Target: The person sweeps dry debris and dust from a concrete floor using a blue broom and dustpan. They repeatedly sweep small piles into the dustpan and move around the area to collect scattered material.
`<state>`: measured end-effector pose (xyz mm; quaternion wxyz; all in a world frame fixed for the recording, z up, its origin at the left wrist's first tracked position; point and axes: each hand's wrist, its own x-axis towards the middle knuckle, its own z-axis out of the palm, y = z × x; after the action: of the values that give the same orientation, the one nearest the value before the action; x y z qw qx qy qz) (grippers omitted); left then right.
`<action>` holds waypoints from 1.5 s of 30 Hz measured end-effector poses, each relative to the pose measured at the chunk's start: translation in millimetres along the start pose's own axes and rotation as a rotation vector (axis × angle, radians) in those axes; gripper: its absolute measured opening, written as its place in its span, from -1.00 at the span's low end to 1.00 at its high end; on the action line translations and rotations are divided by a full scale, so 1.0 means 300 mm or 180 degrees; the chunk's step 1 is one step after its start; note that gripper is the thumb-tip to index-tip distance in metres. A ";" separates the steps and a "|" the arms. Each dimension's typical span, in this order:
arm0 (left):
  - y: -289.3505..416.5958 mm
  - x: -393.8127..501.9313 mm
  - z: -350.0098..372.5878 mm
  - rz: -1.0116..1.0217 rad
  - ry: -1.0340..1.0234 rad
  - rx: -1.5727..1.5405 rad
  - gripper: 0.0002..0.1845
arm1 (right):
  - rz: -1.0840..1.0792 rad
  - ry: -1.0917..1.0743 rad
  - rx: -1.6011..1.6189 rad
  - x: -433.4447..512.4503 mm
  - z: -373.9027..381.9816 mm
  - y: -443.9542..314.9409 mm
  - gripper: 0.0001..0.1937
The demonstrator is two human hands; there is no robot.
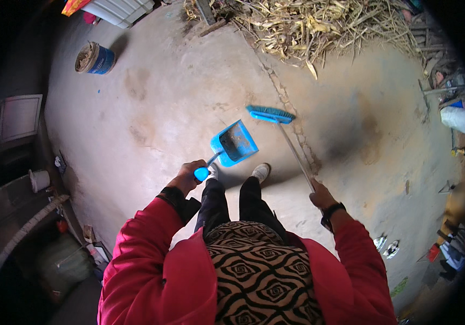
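Note:
My left hand grips the handle of a blue plastic dustpan near its rounded blue end. The pan's open edge faces right, and dark dirt shows inside it. In my right hand is the grey stick of a broom. Its blue head with dark teal bristles lies beyond the dustpan and a little to the right, apart from it, beside a crack in the concrete floor. Both of my feet, in pale shoes, stand just behind the dustpan.
A heap of dry corn husks and stalks covers the floor at the far right. A blue-banded bucket with scraps in it stands far left, near a white ribbed container. Tools and clutter line the right side; a pair of shoes lies nearer.

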<state>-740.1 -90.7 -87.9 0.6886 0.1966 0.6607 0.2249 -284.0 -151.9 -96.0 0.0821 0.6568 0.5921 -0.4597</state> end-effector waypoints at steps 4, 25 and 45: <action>-0.016 -0.025 -0.054 0.0442 -0.0279 0.0370 -0.85 | -0.0521 0.0175 0.0175 -0.046 -0.149 -0.035 -0.43; 0.003 0.066 -0.115 -0.0939 0.0112 -0.1249 -0.86 | -0.0660 0.0598 -0.0185 -0.154 -0.088 0.068 -0.53; 0.028 0.075 -0.247 -0.1273 -0.0205 -0.0625 -0.81 | 0.1407 -0.0515 0.2023 -0.304 0.487 -0.396 -0.72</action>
<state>-813.9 -73.0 -105.3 0.7561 0.0007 0.6392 0.1407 -448.0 -277.3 -62.6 0.0181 0.7227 0.2562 -0.6416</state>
